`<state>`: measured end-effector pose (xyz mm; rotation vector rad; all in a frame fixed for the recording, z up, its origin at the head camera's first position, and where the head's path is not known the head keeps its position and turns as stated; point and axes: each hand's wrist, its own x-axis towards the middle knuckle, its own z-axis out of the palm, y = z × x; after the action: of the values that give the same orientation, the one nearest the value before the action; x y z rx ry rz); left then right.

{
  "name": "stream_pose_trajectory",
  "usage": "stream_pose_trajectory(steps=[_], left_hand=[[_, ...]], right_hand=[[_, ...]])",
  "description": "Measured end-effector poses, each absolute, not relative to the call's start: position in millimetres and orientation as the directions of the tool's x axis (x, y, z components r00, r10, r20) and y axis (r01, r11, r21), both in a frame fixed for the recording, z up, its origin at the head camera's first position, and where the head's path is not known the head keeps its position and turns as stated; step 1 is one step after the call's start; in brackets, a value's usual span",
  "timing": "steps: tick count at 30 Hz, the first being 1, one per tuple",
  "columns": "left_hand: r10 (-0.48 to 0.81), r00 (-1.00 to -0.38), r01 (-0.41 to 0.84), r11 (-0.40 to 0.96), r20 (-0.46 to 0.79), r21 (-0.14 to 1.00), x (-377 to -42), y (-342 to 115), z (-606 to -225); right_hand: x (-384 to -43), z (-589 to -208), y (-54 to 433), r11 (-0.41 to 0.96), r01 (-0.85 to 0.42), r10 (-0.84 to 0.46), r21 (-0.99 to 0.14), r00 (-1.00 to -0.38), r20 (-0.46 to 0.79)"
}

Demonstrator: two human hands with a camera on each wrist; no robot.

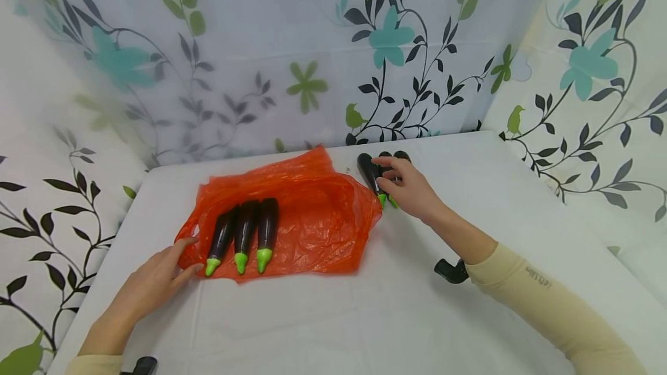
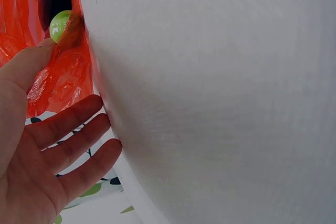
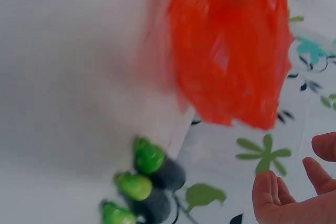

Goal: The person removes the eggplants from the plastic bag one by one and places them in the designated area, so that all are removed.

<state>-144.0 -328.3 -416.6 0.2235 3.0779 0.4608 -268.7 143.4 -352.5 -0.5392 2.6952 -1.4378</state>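
A red plastic bag [image 1: 318,230] lies spread on the white-covered table. Inside its opening, side by side, are three toy-like eggplants [image 1: 245,233], their bright green stem ends toward the front. My left hand [image 1: 158,276] is at the bag's left edge. Its thumb is by a green stem end, and its other fingers are extended in the left wrist view. Right of the bag lie three more eggplants [image 1: 369,171], partly hidden behind my right hand [image 1: 411,190]. That hand hovers over them with loosely bent fingers. In the right wrist view the eggplants [image 3: 160,171] lie apart from the fingers.
Black curved objects lie near the right forearm [image 1: 451,271] and at the lower left by the left sleeve [image 1: 145,365]. A leaf-and-flower patterned curtain [image 1: 234,45] stands behind the table [image 1: 323,328] and on both sides.
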Motion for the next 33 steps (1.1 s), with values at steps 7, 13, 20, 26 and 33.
stream_pose_trajectory(steps=[7,13,20,26,33], left_hand=[[0.138,-0.990,0.129,0.948,-0.012,0.290,-144,-329,-416],[0.137,-0.991,0.130,0.947,-0.005,0.294,-143,-328,-416],[0.142,-0.990,0.135,0.947,-0.003,0.290,-144,-329,-417],[0.144,-0.990,0.138,0.948,-0.001,0.288,-144,-329,-418],[0.149,-0.989,0.146,0.946,0.010,0.290,-144,-328,-417]], right_hand=[[-246,-346,117,0.428,-0.399,-0.436,-0.811,-0.877,0.201],[-236,-347,95,0.401,-0.451,-0.526,-0.797,-0.826,0.203],[-229,-357,72,0.405,-0.507,-0.633,-0.761,-0.756,0.166],[-224,-364,53,0.435,-0.490,-0.686,-0.756,-0.724,0.074],[-219,-375,32,0.478,-0.461,-0.715,-0.748,-0.699,-0.027]])
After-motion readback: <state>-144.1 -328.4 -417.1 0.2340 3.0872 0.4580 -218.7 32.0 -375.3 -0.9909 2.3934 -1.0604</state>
